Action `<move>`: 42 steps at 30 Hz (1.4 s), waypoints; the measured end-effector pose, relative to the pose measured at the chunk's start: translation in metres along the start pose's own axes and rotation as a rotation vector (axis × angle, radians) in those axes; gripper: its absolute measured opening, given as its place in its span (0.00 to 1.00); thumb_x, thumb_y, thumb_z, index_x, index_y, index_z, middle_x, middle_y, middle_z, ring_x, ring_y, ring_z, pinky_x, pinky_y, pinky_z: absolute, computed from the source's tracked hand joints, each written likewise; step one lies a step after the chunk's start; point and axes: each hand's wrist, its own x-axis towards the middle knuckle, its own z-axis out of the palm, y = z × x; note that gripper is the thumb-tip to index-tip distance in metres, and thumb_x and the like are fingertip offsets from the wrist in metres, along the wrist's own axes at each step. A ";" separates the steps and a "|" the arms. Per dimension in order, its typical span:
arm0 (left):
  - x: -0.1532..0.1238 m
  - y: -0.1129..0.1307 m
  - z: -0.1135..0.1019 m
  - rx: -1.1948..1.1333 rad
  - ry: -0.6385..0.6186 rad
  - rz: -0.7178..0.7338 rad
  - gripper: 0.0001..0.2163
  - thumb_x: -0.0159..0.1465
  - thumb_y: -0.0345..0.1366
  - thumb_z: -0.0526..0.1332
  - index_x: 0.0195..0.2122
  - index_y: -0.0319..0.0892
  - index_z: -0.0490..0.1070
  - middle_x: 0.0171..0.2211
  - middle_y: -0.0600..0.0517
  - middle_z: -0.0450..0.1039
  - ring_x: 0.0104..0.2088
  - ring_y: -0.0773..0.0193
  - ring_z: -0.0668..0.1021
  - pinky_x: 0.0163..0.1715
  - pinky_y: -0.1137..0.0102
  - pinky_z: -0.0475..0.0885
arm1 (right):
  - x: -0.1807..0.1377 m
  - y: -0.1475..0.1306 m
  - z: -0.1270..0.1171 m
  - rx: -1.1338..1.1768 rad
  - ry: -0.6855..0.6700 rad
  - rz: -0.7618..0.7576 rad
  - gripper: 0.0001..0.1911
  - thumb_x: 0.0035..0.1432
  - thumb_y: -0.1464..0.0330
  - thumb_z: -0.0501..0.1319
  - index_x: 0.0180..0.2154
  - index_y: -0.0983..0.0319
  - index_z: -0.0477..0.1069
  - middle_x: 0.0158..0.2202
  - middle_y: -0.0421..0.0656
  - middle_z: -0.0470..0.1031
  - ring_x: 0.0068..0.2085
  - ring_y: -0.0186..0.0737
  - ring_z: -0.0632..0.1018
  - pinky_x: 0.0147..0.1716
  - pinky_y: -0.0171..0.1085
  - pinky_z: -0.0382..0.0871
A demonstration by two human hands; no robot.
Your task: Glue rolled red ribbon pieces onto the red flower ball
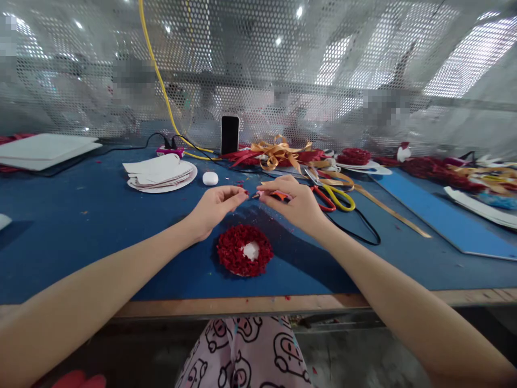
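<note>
Between the thumb and fingertips of my left hand (218,210) is a small dark red scrap (246,192), too tiny to make out fully. My right hand (293,202) is closed around a small pink and orange hot glue gun (281,196), its body mostly hidden by the fingers. The gun's tip points left, a short gap from the red scrap. Below both hands, a ring-shaped red ruffled rosette (231,250) lies flat on the blue table, with a white centre (251,250). A black cord (365,222) loops on the table right of my right hand.
Scissors with red and yellow handles (340,198) lie beside my right hand. Behind are gold ribbons (278,152), a phone standing upright (230,134) and a white case (210,178). White card pieces (159,175) are stacked left; a blue board (444,210) lies right. Perforated metal mesh (258,64) rises behind.
</note>
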 end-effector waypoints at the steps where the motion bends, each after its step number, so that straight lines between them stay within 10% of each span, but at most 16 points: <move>1: -0.002 0.000 0.001 0.010 -0.046 0.006 0.16 0.55 0.47 0.72 0.34 0.40 0.78 0.27 0.56 0.70 0.27 0.71 0.66 0.31 0.71 0.60 | -0.001 -0.002 0.001 0.044 -0.007 -0.031 0.12 0.60 0.67 0.68 0.47 0.53 0.80 0.37 0.40 0.83 0.44 0.45 0.75 0.46 0.46 0.72; 13: -0.003 -0.006 0.003 0.103 -0.135 -0.003 0.17 0.56 0.50 0.71 0.35 0.39 0.80 0.28 0.54 0.72 0.28 0.69 0.67 0.31 0.70 0.61 | -0.003 -0.006 0.001 0.040 0.007 -0.200 0.10 0.56 0.66 0.71 0.42 0.50 0.82 0.35 0.40 0.83 0.47 0.47 0.74 0.50 0.52 0.69; 28: -0.005 -0.003 0.003 0.040 -0.094 -0.004 0.09 0.58 0.42 0.69 0.32 0.42 0.81 0.29 0.54 0.74 0.27 0.70 0.66 0.32 0.70 0.60 | -0.008 -0.017 0.000 0.368 -0.038 0.019 0.04 0.69 0.66 0.58 0.44 0.59 0.68 0.42 0.45 0.81 0.44 0.39 0.82 0.47 0.43 0.76; 42: -0.006 0.001 0.005 -0.242 -0.077 -0.159 0.14 0.54 0.44 0.74 0.39 0.43 0.84 0.23 0.56 0.67 0.27 0.71 0.66 0.35 0.71 0.65 | -0.009 -0.016 -0.003 -0.055 0.091 -0.293 0.08 0.65 0.73 0.60 0.46 0.58 0.73 0.46 0.49 0.78 0.50 0.44 0.79 0.50 0.49 0.77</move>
